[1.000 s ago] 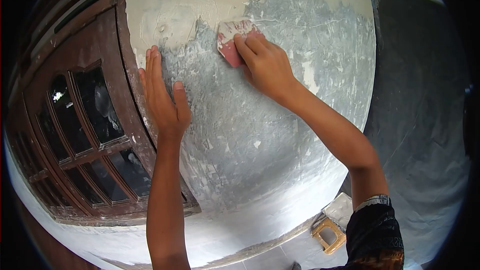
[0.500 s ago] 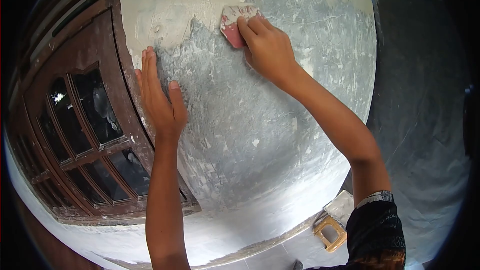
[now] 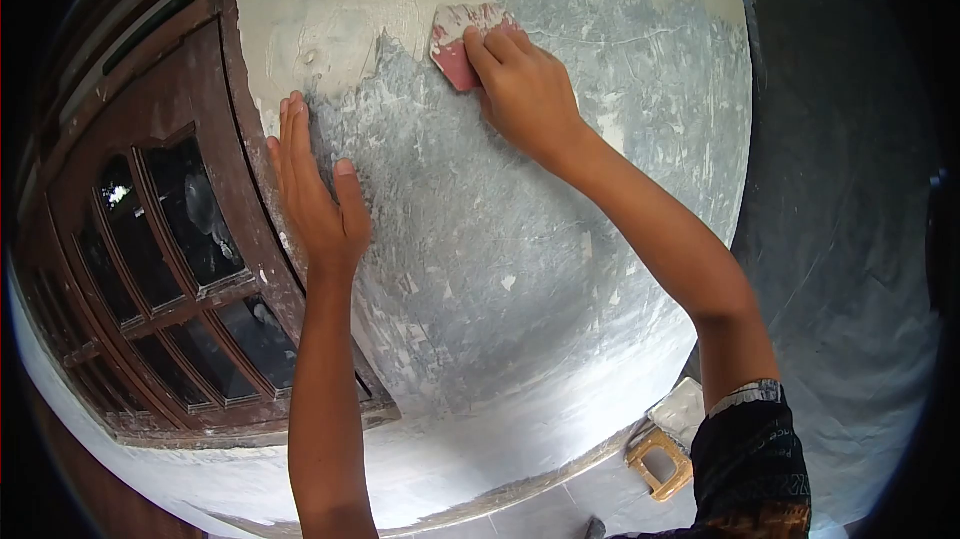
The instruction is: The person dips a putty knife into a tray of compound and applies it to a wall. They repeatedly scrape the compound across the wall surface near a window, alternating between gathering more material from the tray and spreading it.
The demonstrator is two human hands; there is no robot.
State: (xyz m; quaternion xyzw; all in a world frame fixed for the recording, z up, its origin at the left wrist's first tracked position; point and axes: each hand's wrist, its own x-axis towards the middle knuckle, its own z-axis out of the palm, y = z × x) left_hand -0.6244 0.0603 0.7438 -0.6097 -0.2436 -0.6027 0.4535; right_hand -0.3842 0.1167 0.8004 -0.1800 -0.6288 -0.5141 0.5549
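My right hand [image 3: 528, 89] grips a flat pink putty scraper [image 3: 456, 61] by its edge, fingers on its face and thumb hidden behind. Cream putty smears cover the scraper's upper part. It lies against the wall [image 3: 470, 239], where the cream coat above meets the bare grey, patchy surface below. Lower and to the left, my left hand [image 3: 322, 199] is open, its fingers stretched upward and thumb apart. That palm appears to rest on the wall, close beside the window frame.
A brown wooden window [image 3: 175, 269] with dark panes fills the left side. To the right hangs a dark sheet [image 3: 840, 189]. On the tiled floor [image 3: 540, 517] stands a yellowish stool [image 3: 660, 464], with a pale, putty-stained object [image 3: 682, 412] beside it.
The scraper and my right hand have shifted slightly left and up along the wall. My left hand stays in nearly the same place.
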